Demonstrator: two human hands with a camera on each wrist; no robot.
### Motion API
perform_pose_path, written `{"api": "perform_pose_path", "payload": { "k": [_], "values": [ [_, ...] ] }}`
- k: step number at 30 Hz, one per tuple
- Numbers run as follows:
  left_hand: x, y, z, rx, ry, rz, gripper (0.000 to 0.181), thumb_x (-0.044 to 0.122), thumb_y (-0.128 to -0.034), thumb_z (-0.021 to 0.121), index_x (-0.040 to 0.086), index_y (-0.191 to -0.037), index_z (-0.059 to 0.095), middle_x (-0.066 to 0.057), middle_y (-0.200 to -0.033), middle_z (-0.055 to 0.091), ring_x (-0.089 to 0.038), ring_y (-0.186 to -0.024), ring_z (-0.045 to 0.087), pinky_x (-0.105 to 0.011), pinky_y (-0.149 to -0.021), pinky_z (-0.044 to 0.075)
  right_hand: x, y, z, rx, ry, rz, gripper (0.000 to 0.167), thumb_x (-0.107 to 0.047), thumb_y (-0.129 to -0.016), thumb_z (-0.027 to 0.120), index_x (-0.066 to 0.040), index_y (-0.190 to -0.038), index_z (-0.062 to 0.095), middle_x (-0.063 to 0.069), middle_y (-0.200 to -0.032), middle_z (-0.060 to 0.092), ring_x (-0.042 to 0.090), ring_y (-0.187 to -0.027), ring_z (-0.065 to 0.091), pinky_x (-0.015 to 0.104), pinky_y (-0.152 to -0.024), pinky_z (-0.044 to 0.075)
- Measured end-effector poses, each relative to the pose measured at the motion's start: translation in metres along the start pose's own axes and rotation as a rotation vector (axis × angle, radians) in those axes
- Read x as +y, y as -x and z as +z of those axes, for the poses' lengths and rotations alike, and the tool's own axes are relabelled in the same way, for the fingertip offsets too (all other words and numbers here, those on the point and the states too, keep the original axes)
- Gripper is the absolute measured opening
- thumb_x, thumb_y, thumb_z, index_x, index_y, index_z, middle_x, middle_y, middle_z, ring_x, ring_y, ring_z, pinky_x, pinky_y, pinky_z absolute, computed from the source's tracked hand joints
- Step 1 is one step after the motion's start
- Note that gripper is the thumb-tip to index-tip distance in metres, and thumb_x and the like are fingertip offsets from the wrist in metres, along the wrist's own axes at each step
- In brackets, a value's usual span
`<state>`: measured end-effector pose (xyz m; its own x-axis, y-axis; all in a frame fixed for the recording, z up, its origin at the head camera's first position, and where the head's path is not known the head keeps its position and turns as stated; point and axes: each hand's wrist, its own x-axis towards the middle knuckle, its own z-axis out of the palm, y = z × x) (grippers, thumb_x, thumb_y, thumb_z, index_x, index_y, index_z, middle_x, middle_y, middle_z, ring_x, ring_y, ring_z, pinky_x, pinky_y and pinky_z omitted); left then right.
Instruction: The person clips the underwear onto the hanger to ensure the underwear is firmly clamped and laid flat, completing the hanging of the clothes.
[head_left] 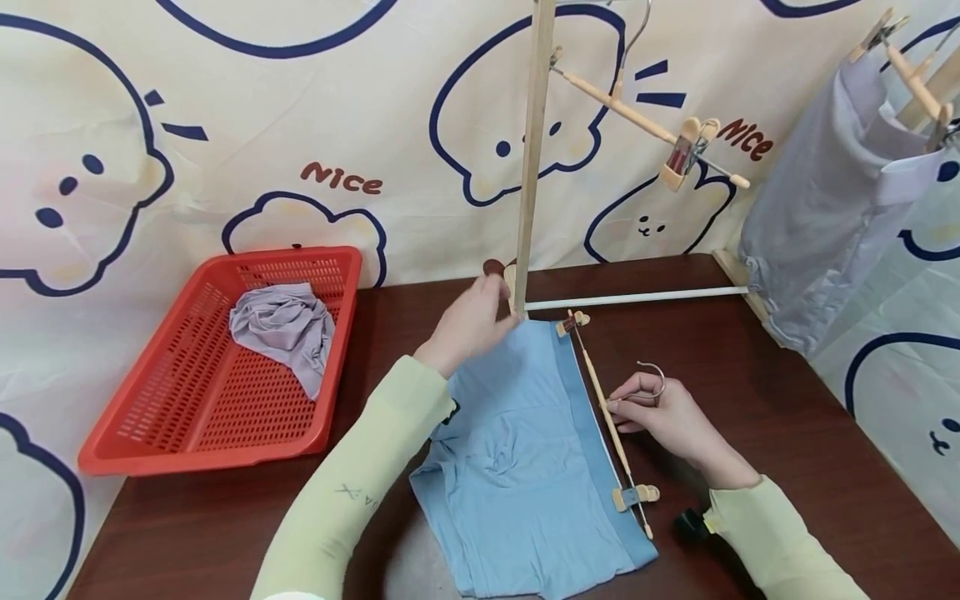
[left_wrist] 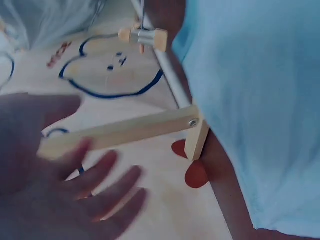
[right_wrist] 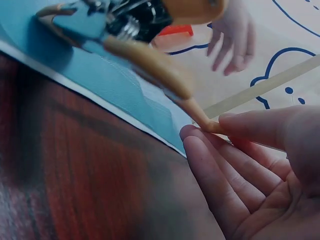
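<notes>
A light-blue garment with a band along one edge lies on the dark table. The two clips of a wooden clip hanger grip that banded edge, one near each end. My right hand pinches the hanger's bar at its middle, beside the metal hook; the right wrist view shows thumb and fingertips on the wood. Above the garment's far left corner is my left hand, next to a wooden post. In the left wrist view its fingers are spread, blurred, and hold nothing.
On the left stands a red basket with a crumpled mauve cloth inside. A rack's white bar crosses low at the back. Another clip hanger hangs above, and grey-lilac clothing hangs at the right.
</notes>
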<state>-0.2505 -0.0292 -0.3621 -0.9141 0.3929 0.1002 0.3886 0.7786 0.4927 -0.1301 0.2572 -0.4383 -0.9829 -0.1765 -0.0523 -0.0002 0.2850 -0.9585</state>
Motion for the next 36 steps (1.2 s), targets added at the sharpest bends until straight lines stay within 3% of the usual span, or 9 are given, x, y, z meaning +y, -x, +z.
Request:
{"api": "perform_pose_path", "payload": {
  "k": [5, 9, 15, 22, 30, 36],
  "values": [
    [-0.004, 0.022, 0.011, -0.256, -0.153, -0.011, 0.068, 0.04, -0.0943, 0.073, 0.006, -0.147, 0.047, -0.014, -0.142, 0.05, -0.031, -0.123, 0.055, -0.042, -0.099, 0.047, 0.005, -0.001, 0.0, -0.008, -0.005, 0.02, 0.015, -0.004, -0.094, 0.072, 0.007, -0.103, 0.068, 0.021, -0.102, 0.072, 0.023, -0.086, 0.074, 0.037, -0.071, 0.06],
    [-0.008, 0.034, 0.018, -0.344, -0.207, -0.017, 0.078, 0.042, -0.0908, 0.077, 0.006, -0.152, 0.044, -0.017, -0.15, 0.046, -0.035, -0.132, 0.05, -0.044, -0.106, 0.042, 0.009, -0.001, 0.0, -0.016, 0.001, 0.03, 0.016, -0.005, -0.095, 0.072, 0.007, -0.104, 0.068, 0.021, -0.103, 0.073, 0.023, -0.087, 0.074, 0.037, -0.071, 0.06],
    [-0.02, 0.045, 0.027, -0.371, -0.241, 0.007, 0.081, 0.041, -0.0862, 0.082, 0.003, -0.149, 0.047, -0.019, -0.148, 0.047, -0.037, -0.132, 0.048, -0.044, -0.108, 0.041, 0.013, -0.001, -0.002, -0.024, -0.003, 0.042, 0.017, -0.006, -0.095, 0.072, 0.007, -0.105, 0.068, 0.02, -0.104, 0.073, 0.023, -0.088, 0.074, 0.037, -0.072, 0.06],
    [-0.028, 0.049, 0.033, -0.374, -0.24, 0.0, 0.088, 0.038, -0.0794, 0.089, 0.003, -0.149, 0.047, -0.018, -0.149, 0.045, -0.038, -0.136, 0.043, -0.045, -0.11, 0.039, 0.015, 0.0, -0.01, -0.025, 0.026, 0.069, 0.023, -0.013, -0.096, 0.073, 0.006, -0.108, 0.068, 0.018, -0.099, 0.073, 0.027, -0.082, 0.073, 0.037, -0.07, 0.06],
    [-0.027, 0.05, 0.032, -0.365, -0.238, -0.006, 0.088, 0.038, -0.0781, 0.09, 0.005, -0.148, 0.049, -0.017, -0.149, 0.045, -0.038, -0.136, 0.042, -0.046, -0.109, 0.04, 0.015, 0.004, -0.026, 0.068, 0.116, 0.092, 0.029, -0.019, -0.094, 0.076, 0.006, -0.107, 0.065, 0.014, -0.087, 0.07, 0.026, -0.072, 0.068, 0.036, -0.063, 0.059],
    [-0.026, 0.05, 0.033, -0.363, -0.247, 0.0, 0.087, 0.038, -0.0775, 0.09, 0.004, -0.147, 0.05, -0.018, -0.148, 0.046, -0.038, -0.135, 0.043, -0.046, -0.109, 0.04, 0.017, 0.008, -0.038, 0.084, 0.187, 0.132, 0.035, -0.026, -0.097, 0.072, 0.005, -0.11, 0.064, 0.012, -0.086, 0.07, 0.024, -0.074, 0.066, 0.035, -0.063, 0.057]
  ]
}}
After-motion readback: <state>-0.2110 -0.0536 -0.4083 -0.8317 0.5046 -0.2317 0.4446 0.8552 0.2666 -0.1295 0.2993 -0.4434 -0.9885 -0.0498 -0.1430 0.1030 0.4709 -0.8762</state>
